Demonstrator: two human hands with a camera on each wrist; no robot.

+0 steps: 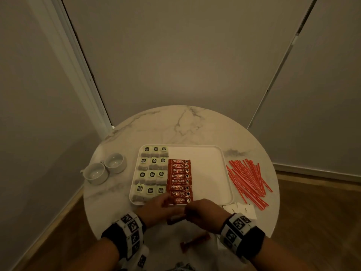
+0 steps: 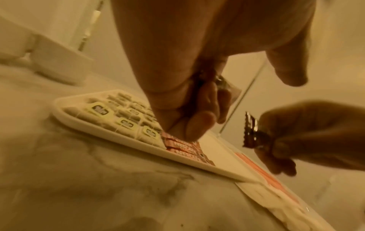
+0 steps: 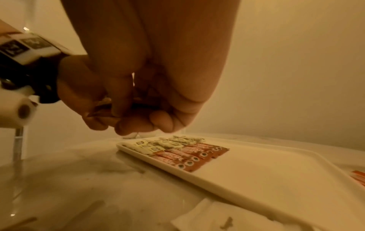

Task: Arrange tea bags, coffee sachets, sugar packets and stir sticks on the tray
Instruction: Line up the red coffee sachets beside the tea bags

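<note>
The white tray [image 1: 205, 173] holds rows of tea bags [image 1: 152, 173] on its left and a column of red coffee sachets [image 1: 179, 177] beside them. Both hands hover at the tray's near edge. My left hand [image 1: 162, 208] curls its fingers round coffee sachets [image 2: 225, 84]. My right hand [image 1: 203, 214] pinches the end of one coffee sachet [image 2: 250, 131] close by the left hand. One loose sachet [image 1: 195, 241] lies on the table nearer to me. White sugar packets [image 1: 244, 210] lie off the tray's near right corner, red stir sticks [image 1: 248, 182] to its right.
Two white cups [image 1: 105, 169] stand left of the tray on the round marble table [image 1: 185, 126]. The tray's right half is bare. Walls close in behind the table, and wooden floor shows on both sides.
</note>
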